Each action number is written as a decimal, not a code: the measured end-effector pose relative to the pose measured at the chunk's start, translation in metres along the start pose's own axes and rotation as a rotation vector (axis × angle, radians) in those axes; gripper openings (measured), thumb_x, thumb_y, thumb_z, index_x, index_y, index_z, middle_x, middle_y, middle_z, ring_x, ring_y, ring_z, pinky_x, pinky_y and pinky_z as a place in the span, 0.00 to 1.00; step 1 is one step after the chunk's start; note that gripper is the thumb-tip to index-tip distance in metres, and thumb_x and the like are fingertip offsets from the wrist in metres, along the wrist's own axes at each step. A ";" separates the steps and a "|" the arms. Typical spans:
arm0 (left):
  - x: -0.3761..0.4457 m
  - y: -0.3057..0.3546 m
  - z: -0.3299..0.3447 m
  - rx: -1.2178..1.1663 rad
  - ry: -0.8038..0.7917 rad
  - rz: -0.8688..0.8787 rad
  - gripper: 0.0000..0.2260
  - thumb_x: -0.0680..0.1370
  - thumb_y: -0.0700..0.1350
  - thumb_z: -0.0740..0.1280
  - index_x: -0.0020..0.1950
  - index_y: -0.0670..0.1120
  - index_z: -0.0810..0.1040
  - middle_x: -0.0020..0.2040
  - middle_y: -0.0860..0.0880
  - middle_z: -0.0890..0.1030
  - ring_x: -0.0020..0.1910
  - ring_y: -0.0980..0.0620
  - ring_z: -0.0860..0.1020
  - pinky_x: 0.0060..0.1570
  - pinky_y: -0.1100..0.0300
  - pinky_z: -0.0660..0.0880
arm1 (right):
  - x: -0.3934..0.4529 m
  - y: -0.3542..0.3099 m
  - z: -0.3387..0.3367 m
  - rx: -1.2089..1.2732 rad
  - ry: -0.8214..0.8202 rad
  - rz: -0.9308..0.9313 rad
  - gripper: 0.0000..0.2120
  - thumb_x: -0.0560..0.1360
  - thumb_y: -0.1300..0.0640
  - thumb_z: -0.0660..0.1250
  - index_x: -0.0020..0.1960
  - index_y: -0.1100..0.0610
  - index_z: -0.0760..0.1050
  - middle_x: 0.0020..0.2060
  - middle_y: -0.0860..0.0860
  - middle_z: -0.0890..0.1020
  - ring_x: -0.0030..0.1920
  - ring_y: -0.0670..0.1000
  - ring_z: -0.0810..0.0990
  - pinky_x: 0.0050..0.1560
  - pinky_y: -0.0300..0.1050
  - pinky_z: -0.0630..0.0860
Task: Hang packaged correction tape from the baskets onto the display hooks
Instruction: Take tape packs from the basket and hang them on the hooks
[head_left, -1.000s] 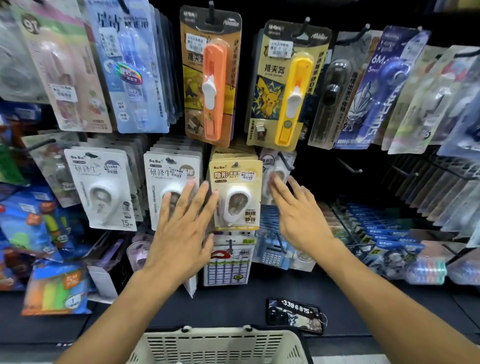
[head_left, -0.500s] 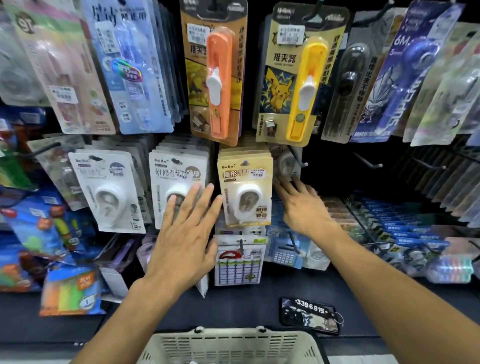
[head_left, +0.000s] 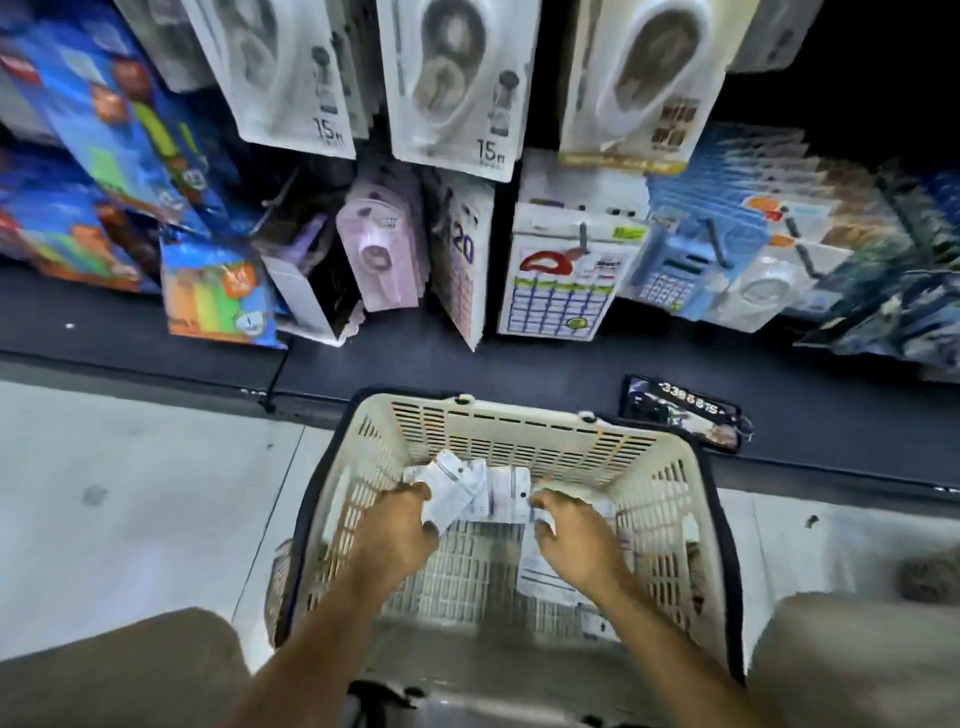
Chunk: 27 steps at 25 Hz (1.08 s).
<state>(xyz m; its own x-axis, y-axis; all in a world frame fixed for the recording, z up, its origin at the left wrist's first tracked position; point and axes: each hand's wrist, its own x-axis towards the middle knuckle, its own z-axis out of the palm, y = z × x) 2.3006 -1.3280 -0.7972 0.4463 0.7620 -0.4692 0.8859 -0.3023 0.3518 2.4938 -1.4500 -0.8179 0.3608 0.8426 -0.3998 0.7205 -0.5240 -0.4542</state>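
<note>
The step in hand is judged to be the pick-up: more stock is being fetched from the basket (head_left: 519, 441), not hung. Both hands are reached down into it. By the left hand (head_left: 400, 530) a few white packs of correction tape (head_left: 457, 488) are pinched between curled fingers and thumb, at the far end of the basket floor. The right hand (head_left: 576, 540) is set just beside them with its fingers curled downward onto a flat white pack (head_left: 545, 571) lying on the basket floor; whether that pack is actually gripped cannot be told, since the fingertips are blurred.

The cream slatted basket is seen on the pale floor, close against the dark lower shelf (head_left: 519, 364). Little is held in it: the small cluster of white packs at the far end and the flat pack on the right, with much of the slatted bottom left bare.

Next, the packs would have to be lifted clear of the basket walls, turned so the hang holes face up, and carried to the hooks above. Rows of hung correction tape packs (head_left: 447, 78) marked 15 m are visible there, already quite full, so a pack would need to be threaded onto a hook tip in front of those already hanging. A dark tag with white digits (head_left: 685, 415) is seen lying on the shelf beyond the basket.
</note>
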 end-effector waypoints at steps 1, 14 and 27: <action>0.005 -0.009 0.017 -0.001 -0.037 -0.052 0.22 0.77 0.45 0.69 0.71 0.47 0.74 0.63 0.47 0.81 0.60 0.46 0.80 0.58 0.54 0.78 | 0.005 0.007 0.016 0.112 -0.024 0.102 0.16 0.80 0.58 0.64 0.67 0.51 0.74 0.64 0.51 0.81 0.59 0.54 0.81 0.58 0.47 0.77; 0.070 -0.034 0.096 0.038 -0.144 0.000 0.54 0.72 0.52 0.76 0.83 0.55 0.38 0.84 0.47 0.43 0.82 0.43 0.44 0.80 0.44 0.51 | 0.099 -0.013 0.096 1.130 -0.219 0.792 0.08 0.74 0.58 0.74 0.52 0.59 0.83 0.40 0.55 0.83 0.28 0.49 0.74 0.26 0.41 0.70; 0.084 -0.001 0.077 0.100 -0.030 0.217 0.30 0.65 0.65 0.74 0.62 0.62 0.65 0.43 0.53 0.86 0.39 0.52 0.82 0.47 0.58 0.64 | 0.064 0.016 0.043 1.137 -0.573 0.613 0.39 0.80 0.30 0.47 0.49 0.61 0.81 0.40 0.59 0.85 0.32 0.51 0.79 0.35 0.43 0.73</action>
<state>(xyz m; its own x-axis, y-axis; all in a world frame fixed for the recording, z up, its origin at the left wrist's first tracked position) 2.3467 -1.3082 -0.8997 0.6298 0.6559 -0.4161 0.7763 -0.5135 0.3656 2.5027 -1.4102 -0.8852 -0.0473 0.4255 -0.9037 -0.4240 -0.8277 -0.3675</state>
